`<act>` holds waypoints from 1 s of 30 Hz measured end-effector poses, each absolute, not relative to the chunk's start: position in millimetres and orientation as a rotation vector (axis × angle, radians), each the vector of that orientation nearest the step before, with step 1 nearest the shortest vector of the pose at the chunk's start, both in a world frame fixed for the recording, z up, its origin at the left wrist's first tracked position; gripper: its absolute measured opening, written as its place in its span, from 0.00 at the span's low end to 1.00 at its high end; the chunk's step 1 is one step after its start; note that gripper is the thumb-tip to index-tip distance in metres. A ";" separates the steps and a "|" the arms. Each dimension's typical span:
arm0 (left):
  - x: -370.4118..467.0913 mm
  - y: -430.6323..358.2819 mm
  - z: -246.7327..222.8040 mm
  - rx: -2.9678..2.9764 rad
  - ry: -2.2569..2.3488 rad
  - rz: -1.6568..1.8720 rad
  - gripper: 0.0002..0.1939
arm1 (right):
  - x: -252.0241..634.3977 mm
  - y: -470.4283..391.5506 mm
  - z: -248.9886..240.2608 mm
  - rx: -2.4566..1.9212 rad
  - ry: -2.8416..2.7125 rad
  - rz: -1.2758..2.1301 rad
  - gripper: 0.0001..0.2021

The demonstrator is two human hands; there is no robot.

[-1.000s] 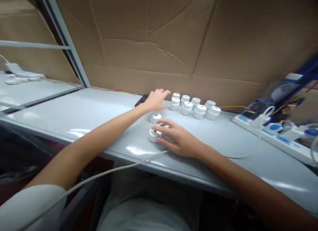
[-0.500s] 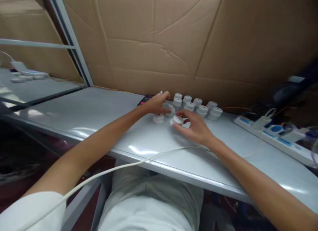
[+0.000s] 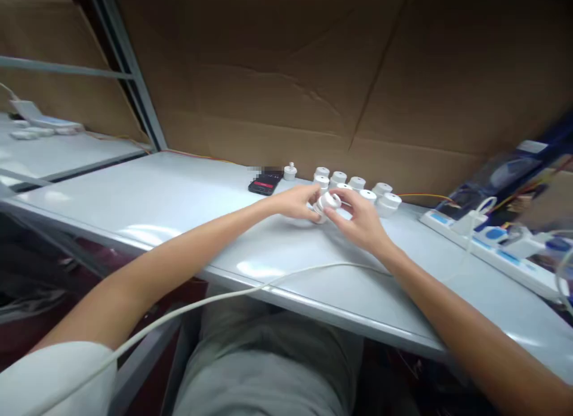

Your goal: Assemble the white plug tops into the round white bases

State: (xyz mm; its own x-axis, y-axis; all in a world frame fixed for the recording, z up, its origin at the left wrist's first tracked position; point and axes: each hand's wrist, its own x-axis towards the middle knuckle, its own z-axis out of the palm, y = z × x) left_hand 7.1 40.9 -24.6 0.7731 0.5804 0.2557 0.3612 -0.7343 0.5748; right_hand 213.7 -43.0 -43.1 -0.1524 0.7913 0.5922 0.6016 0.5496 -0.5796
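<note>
My left hand [image 3: 299, 202] and my right hand [image 3: 362, 220] meet over the table in front of a group of white plastic pieces. Between them a white round plastic piece [image 3: 330, 201] is held tilted, just above the tabletop. My left fingers close on its lower left side, while my right thumb and fingers pinch its upper right side. Whether it is one piece or two put together I cannot tell. Behind the hands stand several white round plastic pieces [image 3: 388, 202] with small holes in their tops, partly hidden by my fingers.
A phone [image 3: 265, 184] lies near the back edge, beside a white piece with a knob [image 3: 290, 172]. At the right runs a power strip [image 3: 496, 249] with plugs. A white cable [image 3: 250, 292] crosses the front of the grey table [image 3: 188, 195]. A cardboard sheet [image 3: 250, 94] stands behind.
My left hand has moved right, away from the phone, and meets my right hand at the white piece. My right hand has shifted slightly right and up. The phone and knobbed piece are uncovered.
</note>
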 end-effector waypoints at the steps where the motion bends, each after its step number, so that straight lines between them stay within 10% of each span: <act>1: 8.2 39.7 -24.3 2.410 0.695 0.604 0.23 | 213.9 -42.9 -42.7 -1.146 -1.836 0.293 0.20; 12: 7.0 19.0 0.1 1.649 0.669 0.870 0.11 | 210.4 -47.9 -32.2 -1.042 -1.561 0.612 0.24; 30: 4.0 6.4 6.9 1.622 0.729 0.830 0.32 | 207.4 -66.0 -18.0 -0.861 -1.874 -0.223 0.11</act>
